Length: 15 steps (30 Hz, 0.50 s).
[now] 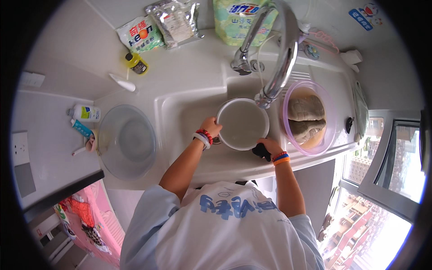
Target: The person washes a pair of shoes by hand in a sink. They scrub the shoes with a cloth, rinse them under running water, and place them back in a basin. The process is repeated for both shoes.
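Note:
A round white bucket (243, 124) of cloudy greyish water is held in the sink basin (184, 114), partly beneath the faucet spout. My left hand (212, 127) grips its rim on the left side. At the lower right of the bucket is my right hand (268, 147), holding a small black cloth (261, 152) against the rim. Red beads and other bracelets circle both wrists. Just right of the bucket stands a translucent pink basin (330, 128) with a pair of grey-brown shoes (306, 107) in brownish water.
A chrome faucet (288, 54) arches over the bucket. A clear plastic basin (111, 168) occupies the left counter. Detergent bags (141, 35), a foil pouch (175, 25), a green refill pouch (233, 30) and a yellow bottle (137, 64) line the back. An open window (398, 155) is at right.

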Available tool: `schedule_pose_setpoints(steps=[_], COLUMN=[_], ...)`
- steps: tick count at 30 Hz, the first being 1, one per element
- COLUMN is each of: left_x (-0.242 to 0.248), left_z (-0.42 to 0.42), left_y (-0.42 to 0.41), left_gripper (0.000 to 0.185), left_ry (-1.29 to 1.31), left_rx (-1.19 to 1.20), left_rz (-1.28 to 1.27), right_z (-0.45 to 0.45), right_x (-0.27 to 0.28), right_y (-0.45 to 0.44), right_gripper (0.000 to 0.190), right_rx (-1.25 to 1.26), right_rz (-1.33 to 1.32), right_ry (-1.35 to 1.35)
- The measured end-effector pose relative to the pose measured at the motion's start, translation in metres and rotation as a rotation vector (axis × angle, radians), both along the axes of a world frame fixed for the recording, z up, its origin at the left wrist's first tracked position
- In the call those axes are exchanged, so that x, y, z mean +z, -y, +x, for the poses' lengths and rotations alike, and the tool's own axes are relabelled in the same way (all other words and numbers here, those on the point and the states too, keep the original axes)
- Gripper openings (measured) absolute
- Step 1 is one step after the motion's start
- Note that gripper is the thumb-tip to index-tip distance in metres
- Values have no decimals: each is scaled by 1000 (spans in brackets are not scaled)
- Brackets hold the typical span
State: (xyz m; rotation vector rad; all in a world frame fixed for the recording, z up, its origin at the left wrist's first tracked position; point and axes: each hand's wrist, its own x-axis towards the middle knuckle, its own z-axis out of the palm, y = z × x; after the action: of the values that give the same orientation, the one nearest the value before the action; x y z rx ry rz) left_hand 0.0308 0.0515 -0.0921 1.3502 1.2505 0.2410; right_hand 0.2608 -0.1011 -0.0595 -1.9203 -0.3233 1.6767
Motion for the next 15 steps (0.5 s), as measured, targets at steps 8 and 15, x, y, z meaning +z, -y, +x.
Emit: schedule_pose_setpoints(steps=[8, 15], left_x=[17, 141], left_z=[-6, 57], left_y=[-9, 28], left_gripper=[34, 23], left_ry=[-236, 127], left_rx=[-265, -120], left_rz=[469, 803], right_z=[-17, -14], right_x=[27, 135], right_y=[7, 48], right_gripper=[56, 50], right_rx=[347, 204], right_rz=[90, 408], right_ry=[651, 391])
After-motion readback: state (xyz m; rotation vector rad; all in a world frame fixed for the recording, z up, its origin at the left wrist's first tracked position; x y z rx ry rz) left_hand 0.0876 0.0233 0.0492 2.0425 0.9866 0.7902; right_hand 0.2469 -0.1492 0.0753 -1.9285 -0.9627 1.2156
